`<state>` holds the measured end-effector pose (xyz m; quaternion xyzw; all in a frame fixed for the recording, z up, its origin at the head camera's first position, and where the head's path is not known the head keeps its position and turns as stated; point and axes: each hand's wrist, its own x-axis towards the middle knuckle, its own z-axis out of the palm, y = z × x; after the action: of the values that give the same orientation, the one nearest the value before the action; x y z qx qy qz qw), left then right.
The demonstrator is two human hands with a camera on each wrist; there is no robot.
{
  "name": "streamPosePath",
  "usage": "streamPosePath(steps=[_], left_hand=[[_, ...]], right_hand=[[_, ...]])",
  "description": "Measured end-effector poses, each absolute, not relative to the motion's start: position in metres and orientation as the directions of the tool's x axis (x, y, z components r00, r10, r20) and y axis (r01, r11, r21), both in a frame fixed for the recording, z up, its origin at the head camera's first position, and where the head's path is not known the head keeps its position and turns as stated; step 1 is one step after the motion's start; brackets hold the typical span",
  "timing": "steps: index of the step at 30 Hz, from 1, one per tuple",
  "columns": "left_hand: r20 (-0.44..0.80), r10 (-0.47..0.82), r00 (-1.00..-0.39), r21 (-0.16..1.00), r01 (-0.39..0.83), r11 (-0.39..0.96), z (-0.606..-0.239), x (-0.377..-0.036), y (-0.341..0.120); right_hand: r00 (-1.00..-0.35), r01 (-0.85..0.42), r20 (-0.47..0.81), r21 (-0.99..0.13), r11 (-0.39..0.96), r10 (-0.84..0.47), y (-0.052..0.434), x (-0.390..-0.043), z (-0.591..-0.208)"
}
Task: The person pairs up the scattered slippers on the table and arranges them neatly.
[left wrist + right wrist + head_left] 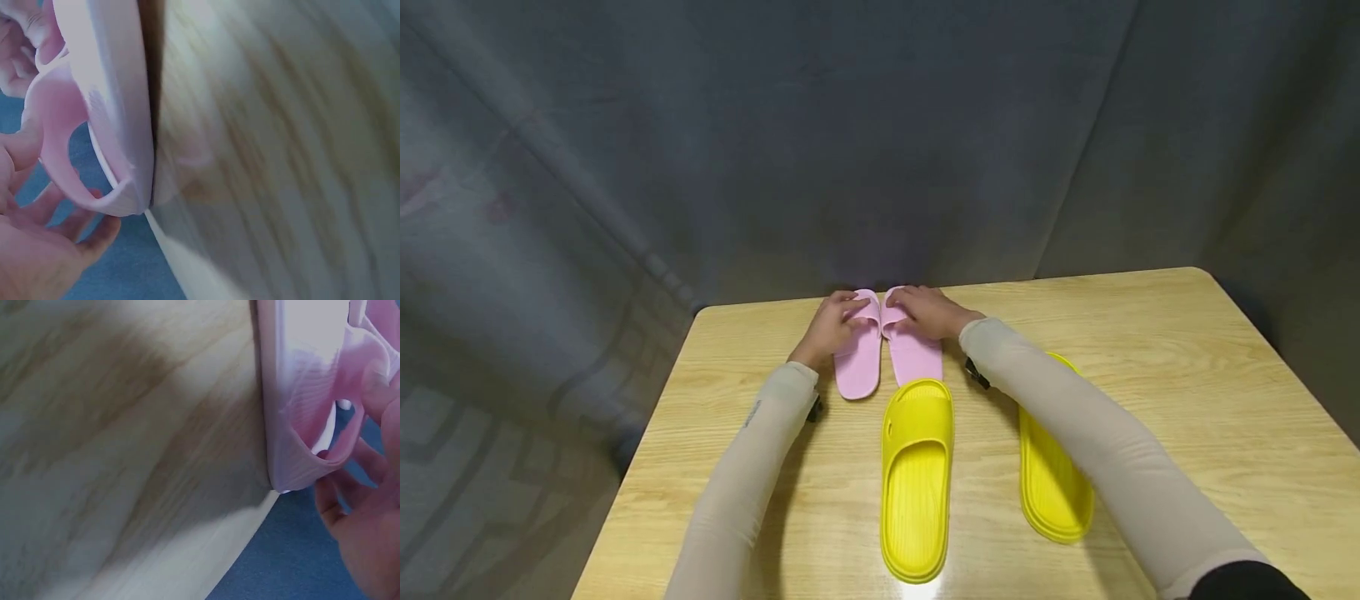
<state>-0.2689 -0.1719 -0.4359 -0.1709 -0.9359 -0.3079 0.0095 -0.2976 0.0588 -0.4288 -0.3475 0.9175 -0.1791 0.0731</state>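
Two pink slippers lie side by side at the table's far edge, toes pointing away from me. My left hand (837, 322) grips the strap of the left pink slipper (859, 371), and my right hand (927, 310) grips the strap of the right pink slipper (919, 360). In the left wrist view the pink strap (55, 140) arches between my palm (34, 256) and curled fingers. The right wrist view has my fingers (382, 394) lying over the other strap (325, 425), whose toe reaches the table's edge.
Two yellow slippers stand nearer to me, one at the centre (916, 483) and one (1054, 487) partly under my right forearm. The wooden table (1187, 375) ends just beyond the pink pair. A grey curtain hangs behind.
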Motion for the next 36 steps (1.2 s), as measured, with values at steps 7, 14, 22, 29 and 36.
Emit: streamPosePath(steps=[7, 14, 22, 29, 36], left_hand=[[0.097, 0.262, -0.960, 0.672, 0.258, 0.695, -0.435, -0.266, -0.169], [-0.004, 0.176, -0.984, 0.702, 0.123, 0.701, -0.429, -0.263, -0.163], [-0.074, 0.112, -0.991, 0.732, 0.022, 0.681, -0.422, -0.261, -0.156], [-0.055, 0.112, -0.992, 0.667, 0.047, 0.743, -0.421, -0.260, -0.158], [-0.058, 0.139, -0.989, 0.649, 0.068, 0.758, -0.426, -0.257, -0.157]], right_hand=[[-0.773, -0.548, -0.039, -0.460, 0.698, -0.633, 0.061, -0.296, -0.422], [-0.789, -0.506, -0.120, -0.428, 0.749, -0.602, 0.061, -0.291, -0.423], [-0.774, -0.493, -0.181, -0.431, 0.756, -0.607, 0.063, -0.288, -0.422], [-0.772, -0.473, -0.188, -0.469, 0.746, -0.607, 0.061, -0.288, -0.422], [-0.773, -0.467, -0.203, -0.460, 0.755, -0.601, 0.063, -0.288, -0.429]])
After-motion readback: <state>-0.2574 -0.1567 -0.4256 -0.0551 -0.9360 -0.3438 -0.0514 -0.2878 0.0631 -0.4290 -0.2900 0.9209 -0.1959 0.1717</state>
